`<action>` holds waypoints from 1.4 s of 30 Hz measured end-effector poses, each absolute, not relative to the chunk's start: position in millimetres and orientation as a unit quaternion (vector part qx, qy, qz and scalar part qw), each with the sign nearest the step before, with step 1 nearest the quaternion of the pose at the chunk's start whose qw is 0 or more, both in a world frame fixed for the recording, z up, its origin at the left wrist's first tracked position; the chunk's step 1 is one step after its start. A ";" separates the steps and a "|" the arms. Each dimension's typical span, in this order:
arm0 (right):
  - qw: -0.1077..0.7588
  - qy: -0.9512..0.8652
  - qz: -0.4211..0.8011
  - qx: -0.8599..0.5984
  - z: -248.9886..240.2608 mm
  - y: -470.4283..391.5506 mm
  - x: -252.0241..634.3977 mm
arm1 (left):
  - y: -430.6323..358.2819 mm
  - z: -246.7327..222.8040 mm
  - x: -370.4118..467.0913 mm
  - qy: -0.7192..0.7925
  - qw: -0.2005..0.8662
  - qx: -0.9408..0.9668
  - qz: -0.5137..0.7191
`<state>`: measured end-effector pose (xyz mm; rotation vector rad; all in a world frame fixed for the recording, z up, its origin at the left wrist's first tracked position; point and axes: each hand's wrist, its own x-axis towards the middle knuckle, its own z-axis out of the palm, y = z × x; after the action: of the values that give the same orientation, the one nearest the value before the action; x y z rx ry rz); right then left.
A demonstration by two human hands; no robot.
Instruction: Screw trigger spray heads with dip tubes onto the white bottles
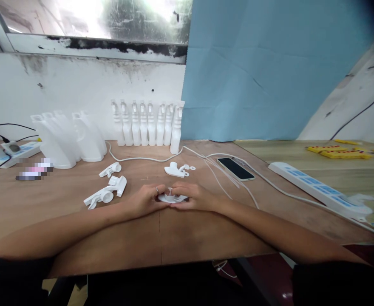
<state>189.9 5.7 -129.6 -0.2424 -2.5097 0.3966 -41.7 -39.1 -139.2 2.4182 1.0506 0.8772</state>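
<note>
Both my hands meet over the brown table near its front edge and hold one white plastic part (171,197) between them. My left hand (147,199), with a ring on one finger, is closed on its left side. My right hand (195,196) grips the right side, fingers bent over the top. Just beyond my hands lies a white spray head piece (175,170) with several small white rings (192,168) beside it. Left of my hands are more white spray heads (106,195) and a smaller one (111,169).
White spray bottles (144,127) stand in a row by the wall, with larger white bottles (55,142) to their left. A phone (236,168), white cables (142,159) and a power strip (317,187) lie rightward. Yellow items (340,152) sit far right.
</note>
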 end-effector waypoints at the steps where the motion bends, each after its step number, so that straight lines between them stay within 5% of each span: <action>1: 0.287 -0.942 0.148 -0.093 -128.8 5.6 190.1 | -39.6 -138.9 -41.3 0.379 0.184 0.854 0.305; 12: 0.357 -0.908 0.073 -0.205 -100.6 25.7 211.7 | -40.2 -130.7 -39.9 0.401 0.194 0.853 0.270; 17: 0.256 -0.849 -0.044 -0.460 -90.3 66.5 247.2 | -41.4 -130.3 -40.3 0.414 0.176 0.854 0.260; 21: 0.130 -0.787 -0.010 -0.603 -93.9 91.7 275.1 | -42.9 -129.4 -38.6 0.416 0.167 0.861 0.243; 30: 0.033 -0.733 0.110 -0.670 -103.1 97.5 282.3 | -42.1 -130.4 -39.1 0.382 0.157 0.874 0.257; 42: 0.143 -0.729 0.237 -0.626 -90.6 85.4 270.3 | -43.0 -126.9 -36.4 0.434 0.213 0.840 0.245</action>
<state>270.3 85.4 -90.6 -1.8065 -2.1026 0.6830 -36.4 -43.0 -126.9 2.3322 1.2046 0.6793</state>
